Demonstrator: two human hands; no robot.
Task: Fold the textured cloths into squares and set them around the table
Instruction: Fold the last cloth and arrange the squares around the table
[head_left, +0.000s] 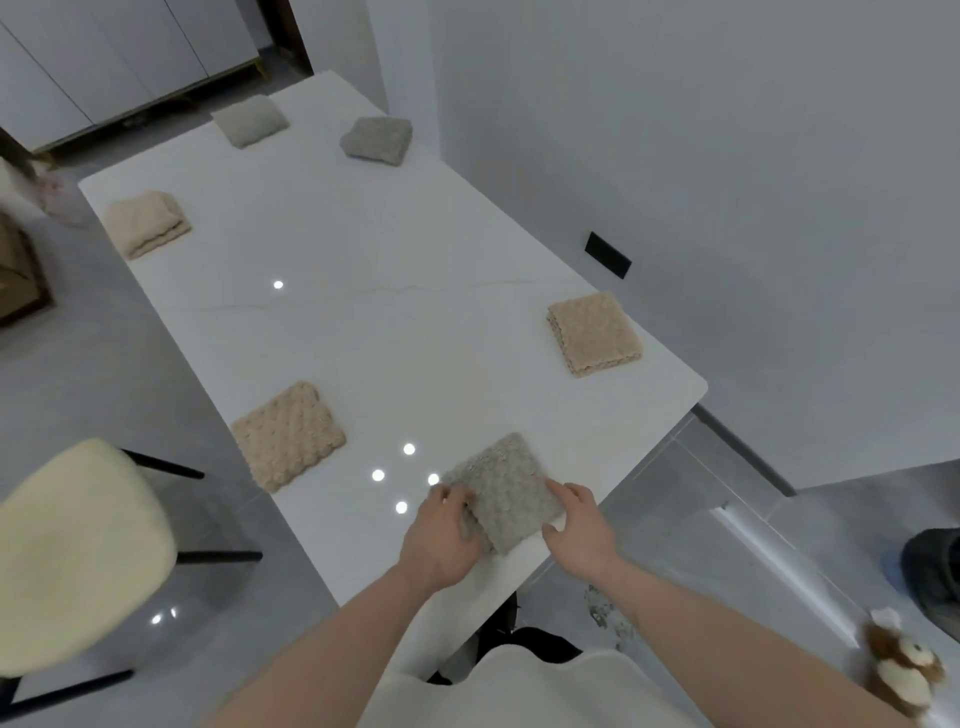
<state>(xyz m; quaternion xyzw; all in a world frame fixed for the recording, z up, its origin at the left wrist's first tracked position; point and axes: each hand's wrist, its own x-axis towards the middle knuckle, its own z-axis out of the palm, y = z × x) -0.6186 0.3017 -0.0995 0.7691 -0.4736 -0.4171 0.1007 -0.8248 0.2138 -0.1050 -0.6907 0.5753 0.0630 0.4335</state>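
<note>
While no brand, label or writing can be read anywhere, a person stands at the near end of a long white marble-look table (395, 322), both hands on a folded grey textured cloth (506, 493) lying close to the table's near edge. Their left hand (441, 540) grips the cloth's left side with fingers curled over its layered edge; their right hand (579, 525) holds the right side, fingers curled against it. Five other folded squares sit spaced around the tabletop, each near an edge: a tan cloth (288, 435) on the left side, a second tan cloth (594, 332) near the right edge, a cream cloth (148, 222) farther along the left, a pale grey cloth (249, 119) at the far end and a darker grey cloth (377, 139) by the far right. The table's middle lies bare, glossy and dotted with reflected ceiling lights. A white wall runs just beside the table's right edge, carrying a dark wall plate (608, 254). A cream-cushioned chair (78, 556) with black legs stands on grey floor tiles at near left, white cabinets (104, 57) line the far wall, and a small plush toy (904, 670) lies on the floor at lower right.
</note>
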